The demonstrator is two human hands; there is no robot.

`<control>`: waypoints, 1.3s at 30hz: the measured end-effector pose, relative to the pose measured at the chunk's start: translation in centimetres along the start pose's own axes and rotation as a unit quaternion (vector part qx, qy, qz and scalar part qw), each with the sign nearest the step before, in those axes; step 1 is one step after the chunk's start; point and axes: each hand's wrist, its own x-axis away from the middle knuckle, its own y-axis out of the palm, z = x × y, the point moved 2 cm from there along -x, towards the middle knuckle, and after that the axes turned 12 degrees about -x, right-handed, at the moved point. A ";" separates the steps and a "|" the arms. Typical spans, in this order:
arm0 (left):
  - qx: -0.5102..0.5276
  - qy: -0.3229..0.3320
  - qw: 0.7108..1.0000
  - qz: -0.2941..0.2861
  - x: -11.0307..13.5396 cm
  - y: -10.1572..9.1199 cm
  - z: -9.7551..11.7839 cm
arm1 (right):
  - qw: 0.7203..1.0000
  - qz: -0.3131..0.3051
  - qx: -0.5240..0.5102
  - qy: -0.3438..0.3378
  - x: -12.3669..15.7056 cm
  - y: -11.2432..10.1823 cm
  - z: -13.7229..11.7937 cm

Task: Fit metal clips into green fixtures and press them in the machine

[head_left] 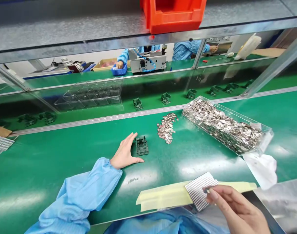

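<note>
My left hand (pixel 124 152) rests on the green bench with thumb and fingers apart, half around a small dark green circuit-board assembly (pixel 141 145). Whether a fingertip touches the board is hard to tell. At the lower right, my right hand (pixel 236 208) pinches a small metal piece (pixel 207 189) between thumb and forefinger. It is held just above a ribbed silvery plate (pixel 199 191), which lies tilted over strips of pale yellow tape (pixel 163 197) at the bench edge. Beyond the board lies a loose pile of small metal pieces (pixel 167 127).
A clear tray (pixel 265 136) full of similar metal pieces stands at the right. Several board assemblies (pixel 137 104) sit in a row behind the metal rail (pixel 102 119). A red bin (pixel 176 21) stands on the shelf overhead. Co-workers in blue sleeves (pixel 185 50) work across the bench.
</note>
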 end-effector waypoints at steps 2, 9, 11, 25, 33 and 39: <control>0.050 0.020 0.998 -0.021 -0.6 0.4 1.4 | 0.999 0.002 -0.042 -0.025 0.1 1.0 -0.7; 0.378 0.024 0.923 0.069 0.7 2.4 12.2 | 0.988 0.039 -0.150 0.001 1.5 3.1 -0.8; 0.450 0.032 0.892 0.020 1.5 3.0 15.1 | 0.985 0.058 -0.159 -0.018 1.7 3.0 -0.7; 0.530 -0.027 0.834 -0.154 2.5 3.7 17.6 | 0.987 0.038 -0.146 -0.056 2.3 3.7 0.9; 0.589 -0.017 0.769 -0.247 2.8 4.0 17.1 | 0.985 0.041 -0.161 -0.045 2.3 3.9 1.2; 0.648 -0.053 0.696 -0.305 3.3 4.5 17.3 | 0.989 0.034 -0.144 -0.019 2.5 4.2 1.6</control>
